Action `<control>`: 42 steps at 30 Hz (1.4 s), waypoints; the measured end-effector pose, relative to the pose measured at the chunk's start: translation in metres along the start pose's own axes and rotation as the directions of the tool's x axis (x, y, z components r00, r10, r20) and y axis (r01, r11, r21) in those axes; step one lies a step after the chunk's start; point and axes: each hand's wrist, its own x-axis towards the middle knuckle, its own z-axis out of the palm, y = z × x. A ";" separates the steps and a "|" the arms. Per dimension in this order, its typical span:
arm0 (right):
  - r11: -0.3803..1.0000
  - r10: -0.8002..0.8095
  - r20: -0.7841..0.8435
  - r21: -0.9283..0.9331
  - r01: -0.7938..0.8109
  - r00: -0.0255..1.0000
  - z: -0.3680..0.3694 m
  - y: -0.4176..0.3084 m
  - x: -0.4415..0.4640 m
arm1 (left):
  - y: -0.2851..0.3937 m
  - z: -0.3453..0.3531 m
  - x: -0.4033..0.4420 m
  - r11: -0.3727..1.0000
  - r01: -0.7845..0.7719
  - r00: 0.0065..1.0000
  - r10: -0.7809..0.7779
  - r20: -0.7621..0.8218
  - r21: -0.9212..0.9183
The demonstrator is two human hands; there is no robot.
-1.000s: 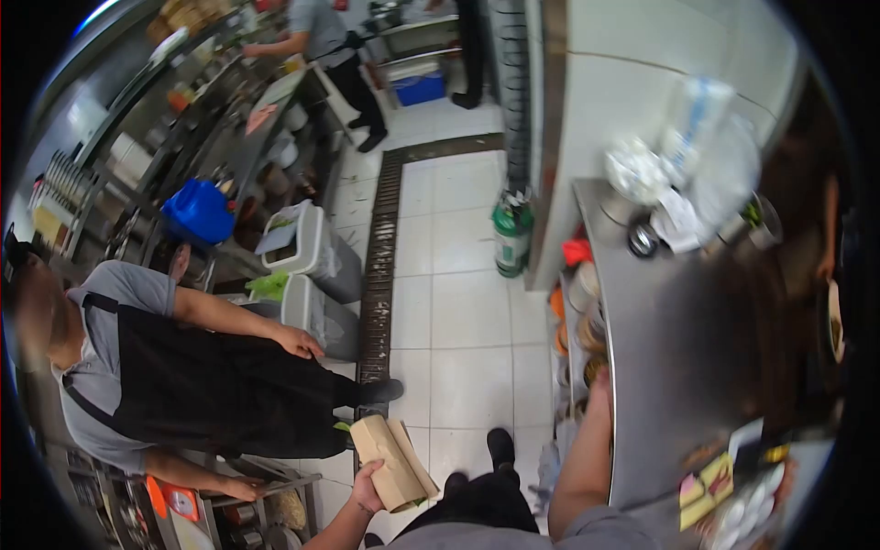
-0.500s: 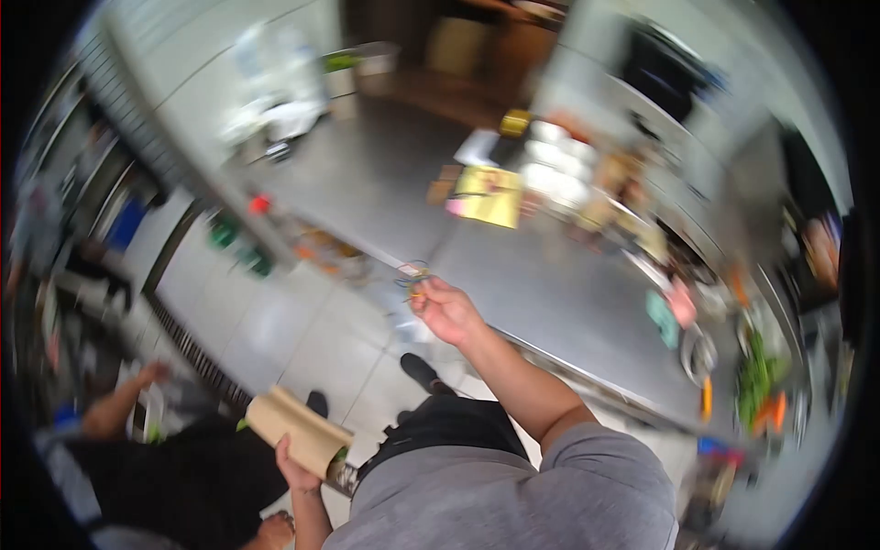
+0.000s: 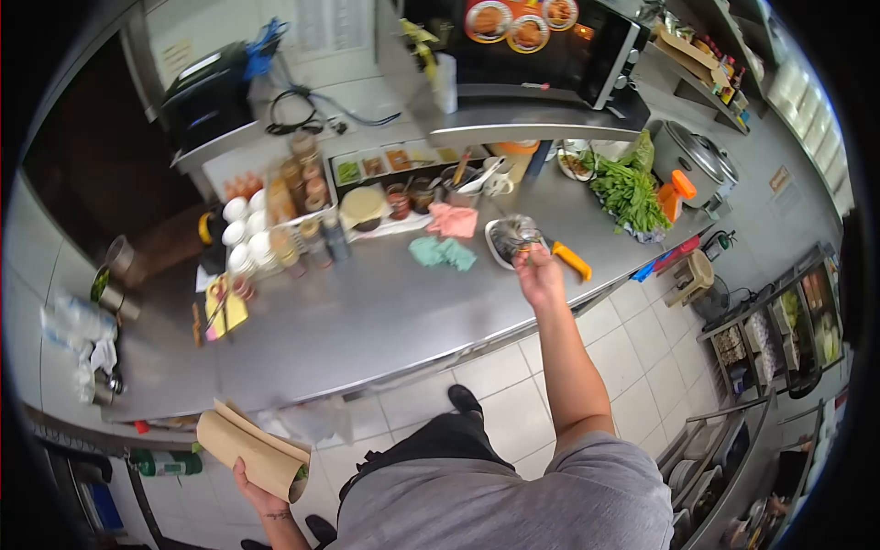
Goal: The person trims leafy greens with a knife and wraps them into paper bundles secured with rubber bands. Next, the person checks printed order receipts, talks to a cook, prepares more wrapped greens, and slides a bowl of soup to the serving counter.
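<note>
Brown paper roll (image 3: 252, 449) in my left hand (image 3: 261, 495), my right hand (image 3: 539, 280) at a small container (image 3: 492, 243) on the steel counter (image 3: 367, 312).
My left hand clasps the roll in front of the counter — a bit of green (image 3: 302, 472) shows at its open end. My right fingertips draw in at the container's near edge — whether they pinch anything, I cannot tell. A yellow handle (image 3: 573, 260) lies just right of them; a pink cloth (image 3: 453, 219) and a teal cloth (image 3: 443, 253) lie to their left, leafy greens (image 3: 632, 194) farther right.
</note>
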 end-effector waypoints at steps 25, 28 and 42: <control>0.944 0.236 -0.001 -0.237 -0.229 0.972 -0.093 -0.124 0.216 | -0.302 0.310 0.081 0.947 0.197 0.973 -0.220 0.065 0.253; 0.899 0.435 0.095 0.006 -0.437 0.895 -0.039 -0.096 0.172 | -0.307 0.317 0.084 0.963 0.196 0.953 -0.231 0.195 0.184; 0.785 0.592 0.688 -0.611 -0.105 0.420 0.069 0.000 0.080 | -0.247 0.316 0.045 0.965 0.012 0.855 -0.145 0.497 0.261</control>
